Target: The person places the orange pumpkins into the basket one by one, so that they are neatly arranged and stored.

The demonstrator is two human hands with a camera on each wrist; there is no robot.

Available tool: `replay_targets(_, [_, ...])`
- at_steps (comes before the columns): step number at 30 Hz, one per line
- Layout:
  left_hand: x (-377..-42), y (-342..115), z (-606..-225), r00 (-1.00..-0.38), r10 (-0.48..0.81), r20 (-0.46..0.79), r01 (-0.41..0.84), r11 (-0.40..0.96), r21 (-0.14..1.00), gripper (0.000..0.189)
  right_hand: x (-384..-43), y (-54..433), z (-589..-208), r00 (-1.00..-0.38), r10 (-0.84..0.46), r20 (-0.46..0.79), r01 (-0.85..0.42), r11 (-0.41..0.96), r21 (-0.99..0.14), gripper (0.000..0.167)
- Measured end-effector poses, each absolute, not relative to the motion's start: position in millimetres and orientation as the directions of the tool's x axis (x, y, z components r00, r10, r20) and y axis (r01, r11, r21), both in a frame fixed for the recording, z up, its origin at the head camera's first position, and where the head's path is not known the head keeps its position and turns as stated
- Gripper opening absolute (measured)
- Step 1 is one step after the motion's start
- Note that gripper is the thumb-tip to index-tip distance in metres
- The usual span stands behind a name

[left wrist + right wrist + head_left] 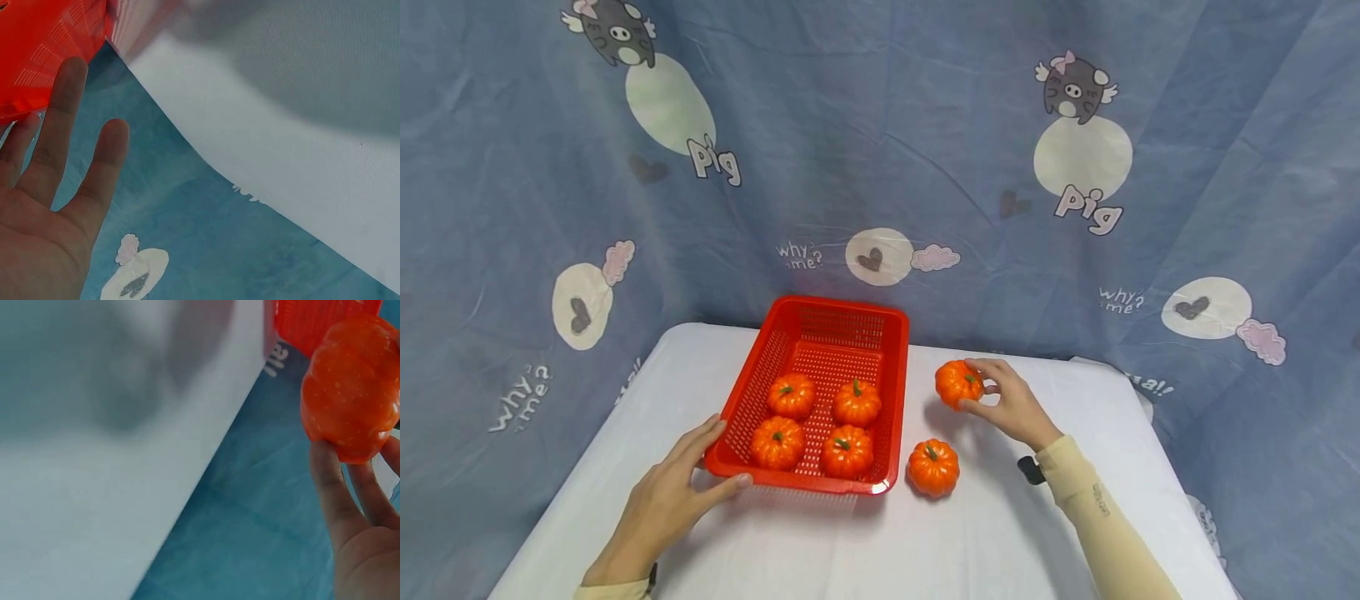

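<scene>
My right hand [1011,406] pinches a small orange pumpkin [958,384] between thumb and fingers, to the right of the red basket [904,367]. In the right wrist view the fingers [329,481] lie along the pumpkin [353,387], and its shadow falls on the white cloth. My left hand [670,492] is at the basket's near left corner, thumb along the front rim and fingers by the left side. The left wrist view shows those fingers [53,131] nearly straight beside the basket wall [50,62]. Another pumpkin [933,468] sits on the cloth below my right hand.
Inside the basket lie several more orange pumpkins [777,443], toward its near half. The white-covered table [985,533] carries everything. Behind and beside it hangs a blue curtain [955,142] with printed pigs, close to the basket's far end.
</scene>
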State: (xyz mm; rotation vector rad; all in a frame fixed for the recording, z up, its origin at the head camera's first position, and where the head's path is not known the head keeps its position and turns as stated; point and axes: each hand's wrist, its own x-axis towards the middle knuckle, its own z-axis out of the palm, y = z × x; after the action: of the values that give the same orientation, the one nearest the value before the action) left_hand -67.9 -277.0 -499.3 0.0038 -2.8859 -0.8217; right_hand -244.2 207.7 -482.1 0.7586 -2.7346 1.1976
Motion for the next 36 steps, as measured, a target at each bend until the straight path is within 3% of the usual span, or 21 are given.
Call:
replay_targets(15, [-67, -277, -501, -0.989, -0.054, 0.140, 0.028, 0.853, 0.522, 0.102, -264, 155, -451, -0.750, -0.583, 0.312, -0.639, 0.519, -0.567, 0.070])
replay_targets(29, [-67, -277, -499, -0.991, -0.053, 0.121, 0.019, 0.847, 0.531, 0.101, -288, 94, -432, -0.608, -0.757, 0.240, -0.776, 0.502, -0.382, 0.068])
replay_targets(36, [-67, -277, -501, -0.991, -0.047, 0.126, 0.026, 0.852, 0.523, 0.102, -301, 66, -426, -0.579, -0.789, 0.206, -0.786, 0.474, -0.396, 0.070])
